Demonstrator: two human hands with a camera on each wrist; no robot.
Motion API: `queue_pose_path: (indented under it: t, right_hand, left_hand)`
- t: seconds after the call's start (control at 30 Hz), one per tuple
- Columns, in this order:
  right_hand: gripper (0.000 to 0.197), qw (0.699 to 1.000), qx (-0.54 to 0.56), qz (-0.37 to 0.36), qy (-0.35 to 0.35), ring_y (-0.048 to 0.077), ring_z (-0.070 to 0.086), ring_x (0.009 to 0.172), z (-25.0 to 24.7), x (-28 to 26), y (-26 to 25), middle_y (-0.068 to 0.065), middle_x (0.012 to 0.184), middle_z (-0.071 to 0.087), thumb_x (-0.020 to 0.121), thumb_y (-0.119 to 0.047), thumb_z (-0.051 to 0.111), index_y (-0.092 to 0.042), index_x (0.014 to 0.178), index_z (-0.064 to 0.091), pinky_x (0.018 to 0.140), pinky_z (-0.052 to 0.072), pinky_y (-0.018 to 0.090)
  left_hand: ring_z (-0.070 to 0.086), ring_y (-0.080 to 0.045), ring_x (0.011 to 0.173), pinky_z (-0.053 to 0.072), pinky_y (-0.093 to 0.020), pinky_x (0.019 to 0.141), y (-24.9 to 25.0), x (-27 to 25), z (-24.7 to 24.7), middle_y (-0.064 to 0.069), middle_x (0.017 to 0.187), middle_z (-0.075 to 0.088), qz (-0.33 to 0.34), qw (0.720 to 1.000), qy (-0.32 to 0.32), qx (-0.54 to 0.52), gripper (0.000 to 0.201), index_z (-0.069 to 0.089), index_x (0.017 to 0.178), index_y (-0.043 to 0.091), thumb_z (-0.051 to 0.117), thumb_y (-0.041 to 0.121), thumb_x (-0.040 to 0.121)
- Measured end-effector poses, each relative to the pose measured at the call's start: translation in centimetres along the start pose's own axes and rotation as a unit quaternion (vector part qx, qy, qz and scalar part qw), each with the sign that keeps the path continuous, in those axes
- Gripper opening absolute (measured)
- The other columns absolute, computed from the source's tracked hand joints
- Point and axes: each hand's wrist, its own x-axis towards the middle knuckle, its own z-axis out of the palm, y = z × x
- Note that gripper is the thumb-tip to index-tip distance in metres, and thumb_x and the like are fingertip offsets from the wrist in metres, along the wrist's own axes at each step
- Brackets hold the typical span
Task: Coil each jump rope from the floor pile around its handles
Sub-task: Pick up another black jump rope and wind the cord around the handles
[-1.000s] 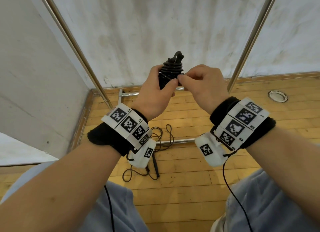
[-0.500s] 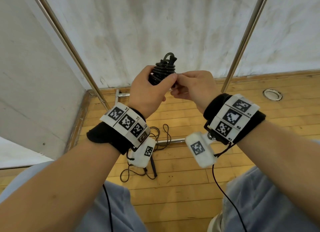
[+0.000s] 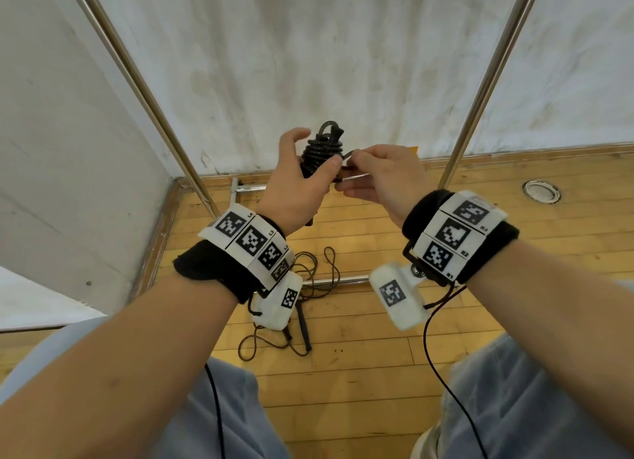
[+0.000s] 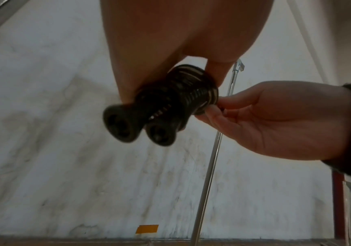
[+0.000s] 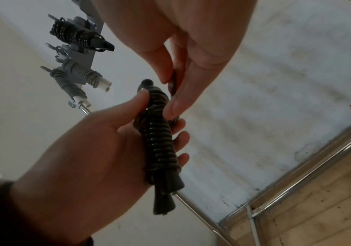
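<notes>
While the right fingertips point(image 5: 171, 106) pinch the last short loop of cord point(image 3: 346, 155) against the top of the coiled jump rope point(image 3: 320, 153), the finish of this item is unsecured.

Item, held: black rope wound in close turns around its two handles point(image 4: 141, 128), raised in front of the white wall. The left hand point(image 3: 295, 184) is curled round the bundle, thumb on the near side, fingers on the far side, index lifted off. The right hand point(image 3: 380, 174) is just beside the bundle, closed on the cord end.

Risk, judged: the end is short and springy. If the pinch slips before it is tucked under a turn, the upper turns could loosen and unwind. A slack left grip could let the two handles splay apart.

Item, pending: one loose jump rope point(image 3: 302, 304) on the wooden floor, well below the bundle.

Items, hung: three coiled ropes point(image 5: 80, 58) on a rack, above and left of the bundle in the right wrist view.

Change against the earlier frame: the bundle sits more upright, the left index has opened away from it, and the cord end stands out further to the right.
</notes>
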Motion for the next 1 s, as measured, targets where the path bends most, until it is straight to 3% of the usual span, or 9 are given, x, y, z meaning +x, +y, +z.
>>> queue_pose_path:
  t: [0.07,0.13,0.2,0.3,0.4,0.63,0.73,0.87,1.0]
  right_hand:
    - [0.017,1.000,-0.006,-0.014,0.005,0.019,0.068,0.060,0.0,0.0,0.1,0.009,0.070,0.069,0.094,-0.012,0.051,-0.004,0.085,0.063,0.062,0.058,0.029]
    - [0.017,0.999,-0.017,-0.029,-0.005,0.019,0.068,0.059,0.2,-0.2,0.1,0.009,0.068,0.068,0.093,-0.011,0.053,-0.003,0.085,0.065,0.060,0.058,0.028]
    - [0.018,0.999,-0.031,-0.038,-0.020,0.019,0.068,0.059,0.5,-0.4,0.0,0.008,0.066,0.069,0.094,-0.013,0.052,-0.004,0.085,0.066,0.059,0.057,0.028]
    - [0.024,0.999,-0.023,-0.044,0.000,0.016,0.064,0.052,0.0,0.0,-0.4,0.003,0.059,0.065,0.097,-0.014,0.049,-0.007,0.078,0.063,0.056,0.056,0.028]
    - [0.026,0.998,-0.026,-0.047,0.021,0.015,0.061,0.048,-0.8,0.4,-0.7,0.000,0.056,0.062,0.097,-0.016,0.049,-0.008,0.075,0.061,0.053,0.054,0.027]
    - [0.027,0.996,-0.057,-0.029,0.060,0.015,0.060,0.045,-1.6,1.2,0.0,-0.001,0.051,0.062,0.096,-0.018,0.052,-0.008,0.073,0.062,0.050,0.051,0.026]
    - [0.027,0.997,-0.048,-0.039,0.052,0.016,0.061,0.048,-1.3,1.2,0.1,-0.001,0.053,0.062,0.096,-0.019,0.052,-0.008,0.073,0.062,0.056,0.056,0.031]
    - [0.025,0.998,-0.012,-0.046,0.036,0.019,0.065,0.055,-0.5,0.9,0.3,0.005,0.067,0.066,0.096,-0.017,0.051,-0.007,0.077,0.062,0.061,0.058,0.032]
    - [0.018,0.998,0.010,-0.054,0.018,0.019,0.065,0.061,0.6,0.4,0.0,0.006,0.073,0.066,0.095,-0.015,0.052,-0.007,0.085,0.064,0.060,0.055,0.029]
  left_hand:
    - [0.060,-0.001,0.071,0.046,-0.015,0.060,0.1,-0.1,0.0,0.009,0.090,0.061,0.013,1.000,-0.011,0.014,0.038,0.041,0.123,0.026,0.059,0.036,0.092]
    - [0.060,0.002,0.072,0.045,-0.013,0.062,0.3,-0.2,0.2,0.012,0.087,0.062,0.006,1.000,0.018,0.003,0.034,0.051,0.109,0.024,0.065,0.043,0.085]
    - [0.057,0.005,0.061,0.043,-0.009,0.055,0.5,-0.2,0.4,0.012,0.076,0.062,0.002,0.997,0.075,-0.013,0.028,0.058,0.091,0.023,0.071,0.045,0.079]
    - [0.053,-0.004,0.054,0.045,-0.021,0.053,1.2,-0.1,0.4,0.010,0.065,0.059,-0.003,0.995,0.090,-0.039,0.016,0.062,0.082,0.019,0.070,0.032,0.077]
    - [0.053,-0.011,0.054,0.047,-0.027,0.053,1.8,-0.1,0.1,-0.001,0.068,0.062,-0.006,0.995,0.078,-0.066,0.015,0.064,0.082,0.013,0.067,0.025,0.075]
    - [0.053,-0.014,0.052,0.047,-0.025,0.050,1.9,-0.7,-0.1,-0.018,0.080,0.067,-0.012,0.997,0.036,-0.064,0.018,0.065,0.084,0.011,0.066,0.028,0.077]
    - [0.057,-0.013,0.054,0.051,-0.026,0.057,1.6,-0.4,-0.5,-0.012,0.076,0.067,-0.035,0.994,0.024,-0.099,0.020,0.064,0.091,0.009,0.065,0.027,0.082]
    - [0.061,-0.008,0.069,0.054,-0.030,0.075,0.5,-0.2,-0.3,0.000,0.085,0.064,-0.050,0.995,-0.011,-0.080,0.025,0.058,0.099,0.015,0.068,0.033,0.084]
    - [0.058,0.005,0.057,0.050,-0.017,0.058,0.2,-0.1,0.0,0.009,0.081,0.057,-0.038,0.996,0.020,-0.079,0.029,0.054,0.089,0.024,0.079,0.025,0.074]
